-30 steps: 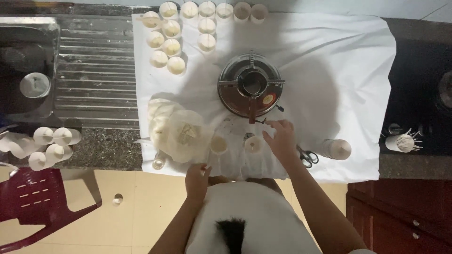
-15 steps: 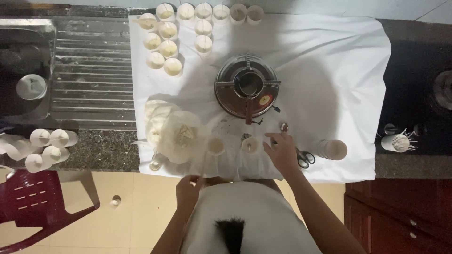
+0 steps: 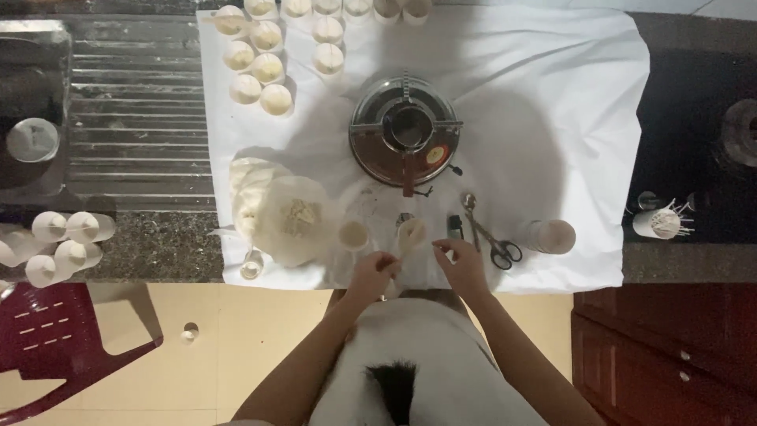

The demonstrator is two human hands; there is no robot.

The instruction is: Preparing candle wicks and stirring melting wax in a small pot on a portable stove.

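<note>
White cloth (image 3: 552,95) on counter, wax-filled cups (image 3: 268,67), both hands' (image 3: 371,272) (image 3: 465,264) fingers pinched, contents unclear

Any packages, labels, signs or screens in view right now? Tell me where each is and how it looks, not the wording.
Small round red and yellow sticker: on the front right rim of the round metal burner, mid-cloth.
Crumpled translucent plastic bag of pale powder: left of both hands, near the cloth's front edge.
No signs or screens visible.

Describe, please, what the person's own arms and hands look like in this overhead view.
Both forearms are bare, with no sleeves reaching them. The left hand and right hand wear no gloves; no watch, bracelet or ring can be made out at this size. A light, whitish garment covers the torso between the arms.
</note>
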